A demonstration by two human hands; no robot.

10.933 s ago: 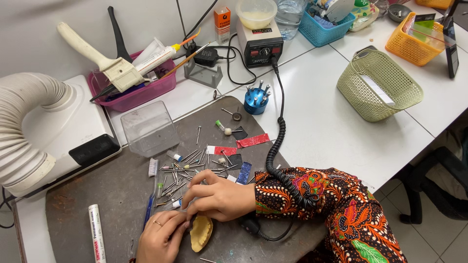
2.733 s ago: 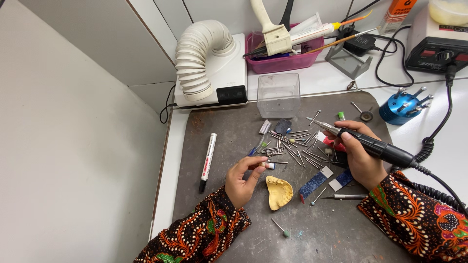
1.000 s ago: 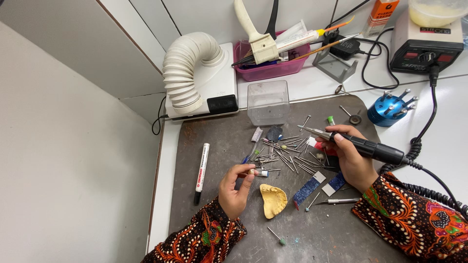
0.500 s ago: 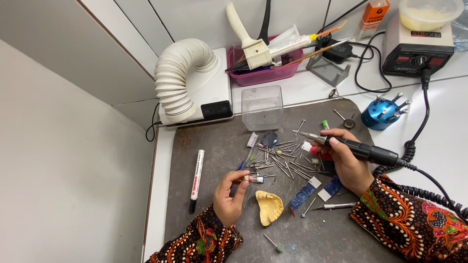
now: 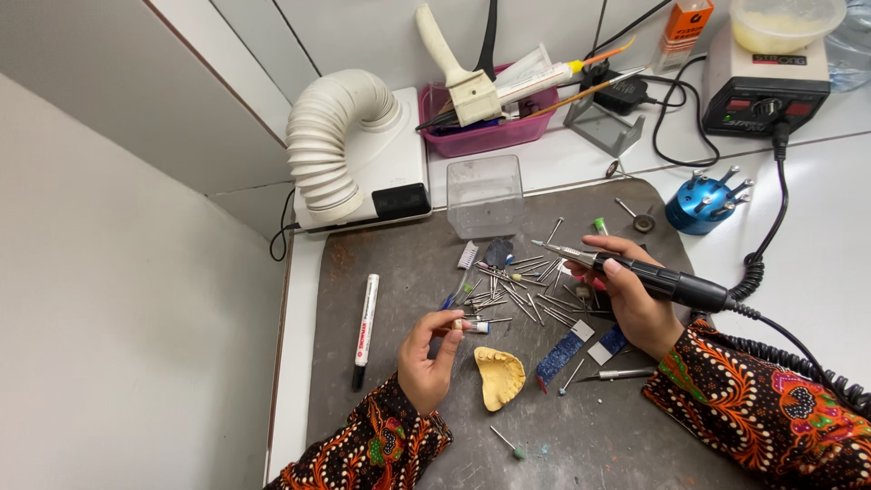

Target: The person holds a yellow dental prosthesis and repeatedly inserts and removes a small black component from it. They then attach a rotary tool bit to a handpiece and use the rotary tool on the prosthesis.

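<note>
black handpiece [image 5: 653, 279] | level, gripped | small bur [image 5: 470, 324] | pinched

- My one camera sits on the head, looking steeply down at the surface [image 5: 581, 436].
- It's close: both forearms enter from the bottom edge.

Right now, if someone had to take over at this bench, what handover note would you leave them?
Left hand: fingers pinch a small bur just above the grey mat.
Right hand: wrapped round the corded handpiece, tip pointing left over the loose burs.
Yellow dental cast lies on the mat between the hands, untouched.
Done: bur picked out.
Left: bur not yet in the handpiece; cast not yet worked.
</note>
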